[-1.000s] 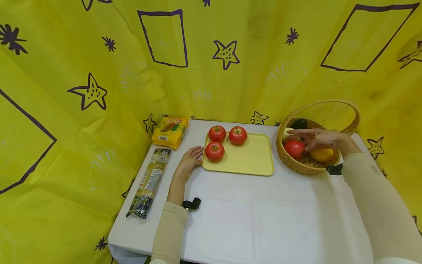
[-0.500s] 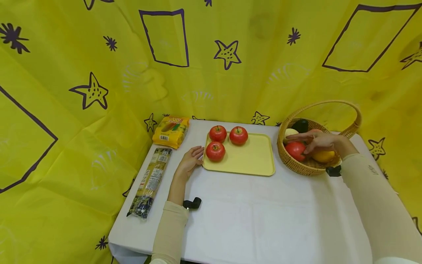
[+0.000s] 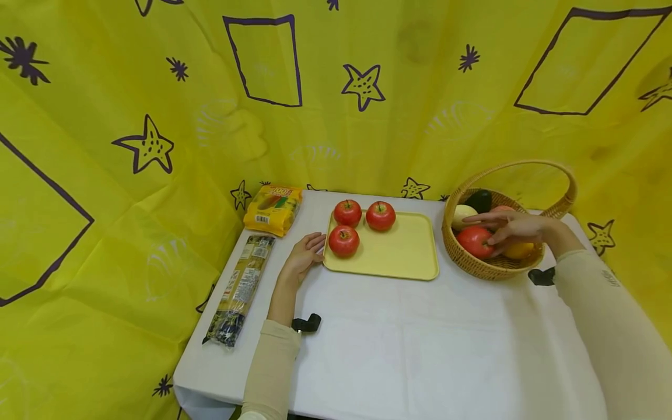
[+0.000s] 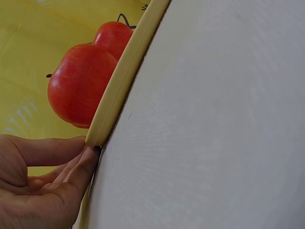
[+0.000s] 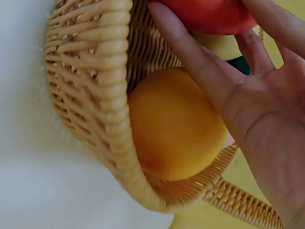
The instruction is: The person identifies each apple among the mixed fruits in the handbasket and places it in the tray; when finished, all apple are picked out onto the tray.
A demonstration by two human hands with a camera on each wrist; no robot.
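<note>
My left hand [image 3: 303,256] pinches the left rim of a yellow tray [image 3: 399,251]. In the left wrist view, the thumb lies on the rim and the fingers [image 4: 83,167] are under it. Several red apples [image 3: 343,241] stand at the tray's left end. My right hand [image 3: 517,227] reaches into a wicker basket [image 3: 472,265] and grips a round red fruit [image 3: 474,241], its exact kind unclear. In the right wrist view, thumb and fingers lie around this red fruit [image 5: 214,14]. A yellow-orange fruit [image 5: 176,124], perhaps a mango, lies below the hand.
Also in the basket are a pale round item [image 3: 462,216], a dark green one [image 3: 480,200] and a pinkish one [image 3: 502,208]. The basket's tall handle [image 3: 511,164] arches over them. A yellow snack bag [image 3: 273,210] and a long clear packet [image 3: 238,291] lie at left.
The right hand's fingers have settled lower around the red fruit, which has shifted slightly to the right. The left hand and the tray have stayed in place.
</note>
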